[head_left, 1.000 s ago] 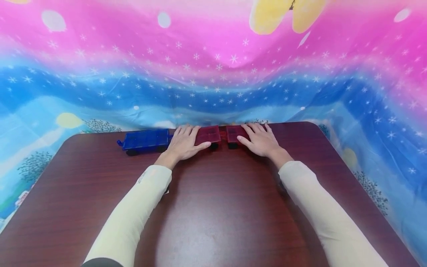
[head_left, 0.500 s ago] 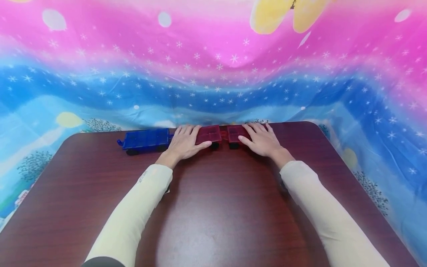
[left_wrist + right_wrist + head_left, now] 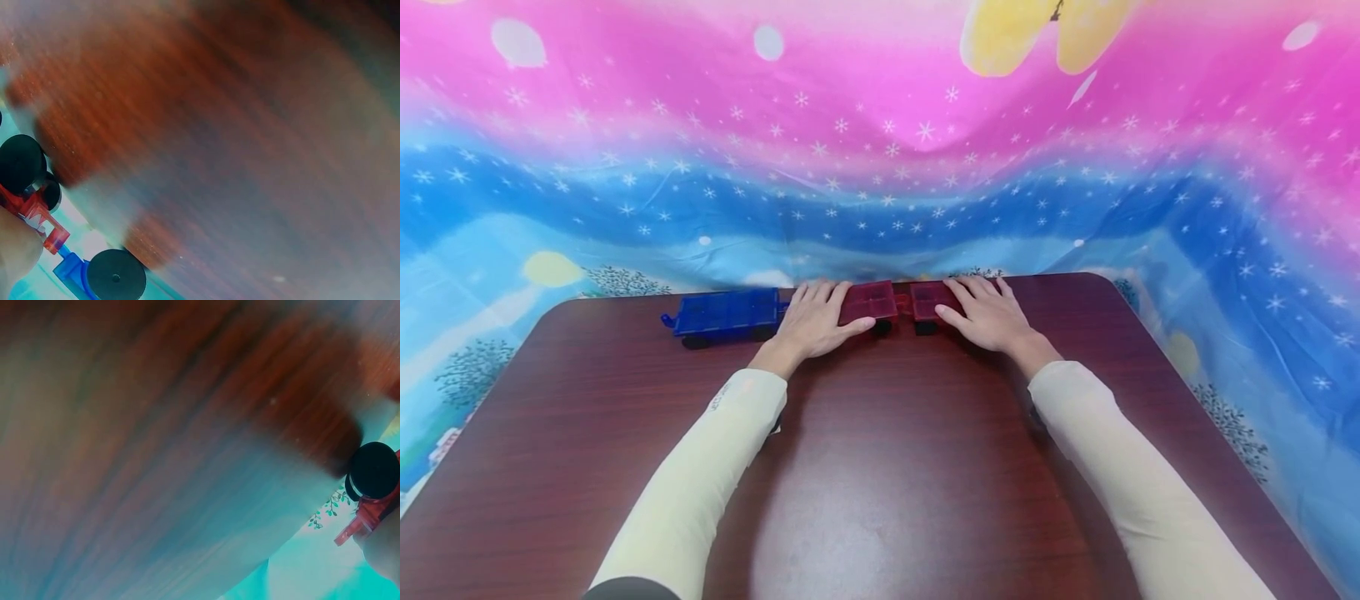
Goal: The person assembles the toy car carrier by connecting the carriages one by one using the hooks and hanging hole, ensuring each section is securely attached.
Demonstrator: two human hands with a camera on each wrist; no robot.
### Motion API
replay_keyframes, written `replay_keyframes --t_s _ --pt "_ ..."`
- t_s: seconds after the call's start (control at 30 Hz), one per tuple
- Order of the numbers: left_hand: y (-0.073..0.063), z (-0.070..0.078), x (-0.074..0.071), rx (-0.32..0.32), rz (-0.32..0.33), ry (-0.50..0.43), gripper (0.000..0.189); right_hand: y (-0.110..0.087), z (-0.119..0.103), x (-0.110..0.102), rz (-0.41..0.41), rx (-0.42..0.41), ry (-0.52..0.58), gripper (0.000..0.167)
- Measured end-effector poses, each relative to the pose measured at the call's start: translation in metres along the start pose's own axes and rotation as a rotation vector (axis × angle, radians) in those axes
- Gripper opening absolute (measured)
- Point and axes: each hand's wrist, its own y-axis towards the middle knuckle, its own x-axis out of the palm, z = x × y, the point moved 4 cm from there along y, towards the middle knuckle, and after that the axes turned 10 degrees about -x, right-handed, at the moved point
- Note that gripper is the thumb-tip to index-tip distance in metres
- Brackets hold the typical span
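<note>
Two see-through red toy wagons stand end to end at the table's far edge. My left hand (image 3: pixel 815 321) grips the left red wagon (image 3: pixel 868 302), fingers over its far side and thumb along the near side. In the same way my right hand (image 3: pixel 992 317) holds the right red wagon (image 3: pixel 928 300). A short red coupling (image 3: pixel 902 305) spans the gap between them. To the left is a blue toy wagon (image 3: pixel 728 315); in the left wrist view its front meets a red coupler (image 3: pixel 55 237). The right wrist view shows a black wheel (image 3: pixel 373 470) and a red hook (image 3: pixel 349 532).
The dark wooden table (image 3: pixel 880 467) has rounded far corners. Directly behind its far edge hangs a pink and blue printed cloth (image 3: pixel 880 167), which also runs down both sides. A small blue hook (image 3: pixel 667 321) sticks out from the blue wagon's left end.
</note>
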Motion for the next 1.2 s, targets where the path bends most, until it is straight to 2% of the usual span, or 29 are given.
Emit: replay_keyframes --t_s 0.7,1.2 --pt "0.0007 -0.0001 -0.0011 0.002 -0.007 0.007 0.096 -0.0028 0.0033 -0.0007 -0.001 -0.003 -0.001 0.084" --pt "0.0023 0.0019 0.0026 0.009 -0.010 0.047 0.099 -0.0063 0.0050 -0.0012 -0.007 -0.014 -0.019 0.082"
